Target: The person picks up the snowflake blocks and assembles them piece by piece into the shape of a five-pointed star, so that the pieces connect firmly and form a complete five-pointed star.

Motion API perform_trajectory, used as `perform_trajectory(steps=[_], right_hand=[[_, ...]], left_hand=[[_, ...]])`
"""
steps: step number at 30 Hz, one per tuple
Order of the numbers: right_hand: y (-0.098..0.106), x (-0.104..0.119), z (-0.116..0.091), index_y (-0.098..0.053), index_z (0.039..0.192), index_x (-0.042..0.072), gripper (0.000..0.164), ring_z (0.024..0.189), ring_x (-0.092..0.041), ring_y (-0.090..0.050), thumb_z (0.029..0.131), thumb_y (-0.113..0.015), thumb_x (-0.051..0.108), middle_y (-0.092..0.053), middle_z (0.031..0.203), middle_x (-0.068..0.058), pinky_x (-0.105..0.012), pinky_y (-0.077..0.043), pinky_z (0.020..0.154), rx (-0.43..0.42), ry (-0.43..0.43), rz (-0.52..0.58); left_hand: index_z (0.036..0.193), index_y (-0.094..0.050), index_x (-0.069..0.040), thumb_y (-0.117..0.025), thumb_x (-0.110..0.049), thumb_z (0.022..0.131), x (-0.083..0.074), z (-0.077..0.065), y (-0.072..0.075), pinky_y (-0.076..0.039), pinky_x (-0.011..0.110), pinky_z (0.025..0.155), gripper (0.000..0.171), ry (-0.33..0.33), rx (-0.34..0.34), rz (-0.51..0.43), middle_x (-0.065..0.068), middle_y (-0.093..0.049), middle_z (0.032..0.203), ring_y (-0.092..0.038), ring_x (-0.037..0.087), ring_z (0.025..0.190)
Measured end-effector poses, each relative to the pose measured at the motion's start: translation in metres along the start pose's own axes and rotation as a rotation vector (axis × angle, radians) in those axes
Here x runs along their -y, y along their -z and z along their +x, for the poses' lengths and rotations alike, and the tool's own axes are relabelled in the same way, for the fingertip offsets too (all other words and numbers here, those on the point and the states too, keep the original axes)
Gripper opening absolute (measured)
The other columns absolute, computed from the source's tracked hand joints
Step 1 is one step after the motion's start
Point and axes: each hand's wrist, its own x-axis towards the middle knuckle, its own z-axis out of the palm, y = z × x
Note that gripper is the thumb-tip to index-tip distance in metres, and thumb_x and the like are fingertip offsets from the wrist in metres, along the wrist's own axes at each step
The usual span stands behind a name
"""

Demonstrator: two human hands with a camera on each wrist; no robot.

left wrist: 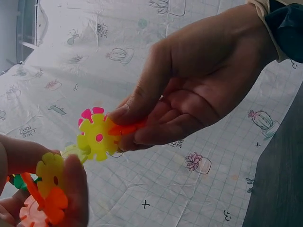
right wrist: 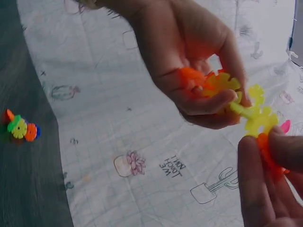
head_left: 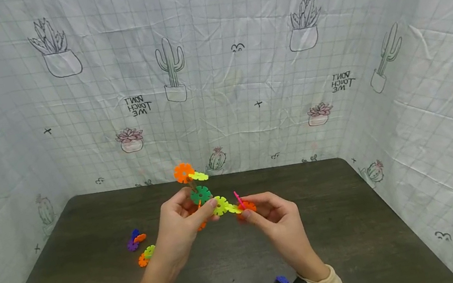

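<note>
Over the dark table, both hands hold one chain of notched plastic snowflake discs. My left hand (head_left: 177, 226) grips the chain near its middle, thumb against a yellow disc (head_left: 220, 205). A green disc (head_left: 201, 195) and an orange disc (head_left: 184, 172) stand up above the left fingers; more orange discs lie partly hidden in the palm. At the chain's right end, my right hand (head_left: 279, 223) pinches an orange disc (left wrist: 127, 127) between thumb and fingers. This disc is slotted to a yellow disc (left wrist: 98, 138), with a pink disc (head_left: 239, 200) just behind it.
Left of the hands, a purple, blue and orange cluster (head_left: 133, 245) rests on the table (head_left: 340, 243), with an orange-and-yellow pair (head_left: 143, 260) nearer. Blue and green discs (head_left: 283, 280) show partly behind the right wrist strap. A printed cloth (head_left: 224, 126) encloses the table's back and sides.
</note>
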Motion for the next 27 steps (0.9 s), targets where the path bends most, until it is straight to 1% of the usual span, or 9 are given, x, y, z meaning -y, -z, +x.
perform_trajectory(steps=[5, 8, 12, 17, 22, 24, 27], right_hand=[[0.001, 0.004, -0.001, -0.067, 0.115, -0.012, 0.027, 0.084, -0.022, -0.077, 0.091, -0.072, -0.001, -0.078, 0.097, -0.005, -0.041, -0.063, 0.079, -0.041, -0.069, 0.044], [0.002, 0.005, -0.002, -0.067, 0.114, -0.014, 0.028, 0.081, -0.022, -0.077, 0.091, -0.072, -0.001, -0.078, 0.093, -0.004, -0.041, -0.063, 0.077, -0.047, -0.087, 0.049], [0.005, 0.005, -0.002, -0.068, 0.113, -0.015, 0.028, 0.078, -0.02, -0.076, 0.09, -0.074, 0.0, -0.078, 0.09, -0.003, -0.04, -0.063, 0.075, -0.05, -0.101, 0.028], [0.007, 0.003, -0.004, -0.07, 0.111, -0.014, 0.028, 0.072, -0.016, -0.074, 0.089, -0.076, 0.001, -0.078, 0.087, 0.0, -0.037, -0.063, 0.071, -0.043, -0.129, -0.003], [0.009, -0.002, -0.004, -0.071, 0.113, -0.009, 0.026, 0.071, -0.015, -0.072, 0.09, -0.075, 0.003, -0.077, 0.086, 0.0, -0.035, -0.062, 0.067, -0.027, -0.132, 0.002], [0.009, -0.004, -0.004, -0.071, 0.114, -0.007, 0.026, 0.073, -0.015, -0.073, 0.091, -0.074, 0.004, -0.077, 0.086, 0.0, -0.035, -0.061, 0.065, -0.031, -0.138, 0.009], [0.009, -0.006, -0.005, -0.071, 0.117, -0.006, 0.027, 0.075, -0.016, -0.073, 0.092, -0.073, 0.004, -0.078, 0.088, -0.001, -0.035, -0.061, 0.064, -0.051, -0.153, 0.043]], left_hand=[[0.119, -0.06, 0.003, -0.07, -0.004, 0.095, 0.002, -0.001, -0.003, -0.06, 0.029, 0.076, 0.027, 0.003, 0.013, 0.045, 0.0, -0.069, 0.091, -0.066, 0.014, 0.072], [0.122, -0.058, 0.004, -0.07, -0.005, 0.095, 0.003, -0.001, -0.005, -0.06, 0.028, 0.076, 0.031, -0.002, 0.036, 0.067, 0.001, -0.068, 0.093, -0.066, 0.014, 0.073], [0.122, -0.058, 0.007, -0.069, -0.003, 0.095, 0.006, -0.002, -0.007, -0.059, 0.027, 0.075, 0.031, -0.002, 0.04, 0.061, 0.0, -0.068, 0.092, -0.065, 0.014, 0.074], [0.118, -0.058, 0.007, -0.068, -0.003, 0.096, 0.009, -0.001, -0.007, -0.058, 0.026, 0.074, 0.027, 0.011, 0.045, 0.043, 0.0, -0.067, 0.091, -0.063, 0.013, 0.074], [0.114, -0.06, 0.003, -0.069, -0.007, 0.096, 0.011, 0.002, -0.005, -0.059, 0.029, 0.076, 0.022, 0.016, 0.042, 0.058, 0.0, -0.067, 0.091, -0.064, 0.015, 0.075], [0.114, -0.061, 0.002, -0.07, -0.008, 0.096, 0.011, 0.003, -0.004, -0.059, 0.031, 0.077, 0.022, 0.021, 0.042, 0.068, 0.001, -0.067, 0.092, -0.065, 0.018, 0.078], [0.114, -0.062, 0.001, -0.071, -0.014, 0.096, 0.01, 0.004, -0.005, -0.06, 0.033, 0.079, 0.025, 0.023, 0.06, 0.106, 0.004, -0.068, 0.095, -0.067, 0.021, 0.085]])
